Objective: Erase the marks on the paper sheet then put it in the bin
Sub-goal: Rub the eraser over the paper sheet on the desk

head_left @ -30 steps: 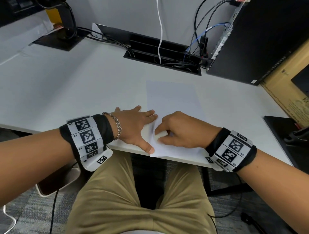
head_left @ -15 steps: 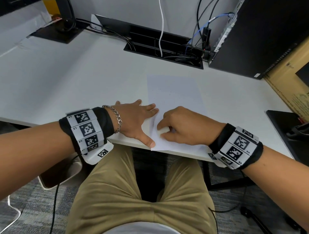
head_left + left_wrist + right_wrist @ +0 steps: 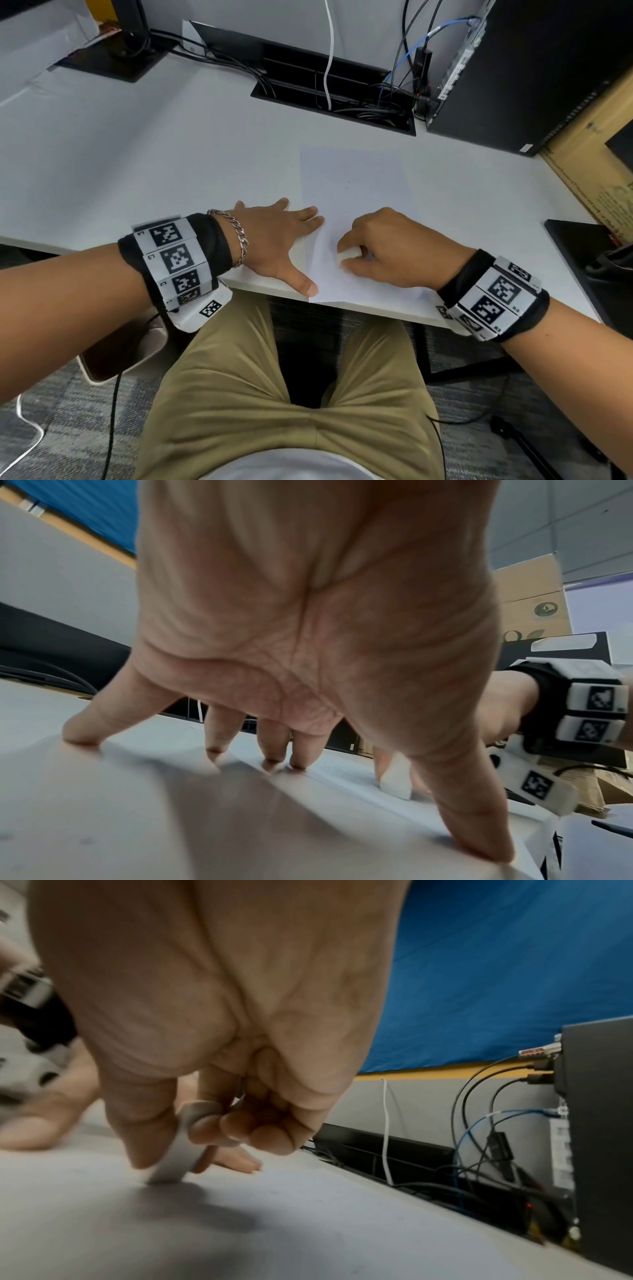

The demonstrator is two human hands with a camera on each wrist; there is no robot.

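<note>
A white paper sheet (image 3: 356, 192) lies on the white desk (image 3: 137, 164), its near edge at the desk's front. Faint specks show on its upper half. My left hand (image 3: 284, 240) lies flat with spread fingers (image 3: 215, 739), pressing the sheet's left edge. My right hand (image 3: 380, 246) pinches a small white eraser (image 3: 347, 256) between thumb and fingers, its tip on the paper near the lower middle. The eraser (image 3: 171, 1158) also shows in the right wrist view and the eraser (image 3: 397, 777) in the left wrist view. No bin is in view.
A black cable tray (image 3: 335, 99) with wires is sunk in the desk behind the sheet. A black computer case (image 3: 534, 68) stands at the back right, a cardboard box (image 3: 603, 164) beside it. A monitor base (image 3: 113, 58) sits back left. A dark object (image 3: 589, 260) lies at right.
The right hand with the eraser has shifted slightly right and toward the near edge on the paper. The left hand keeps pressing the sheet's left edge.
</note>
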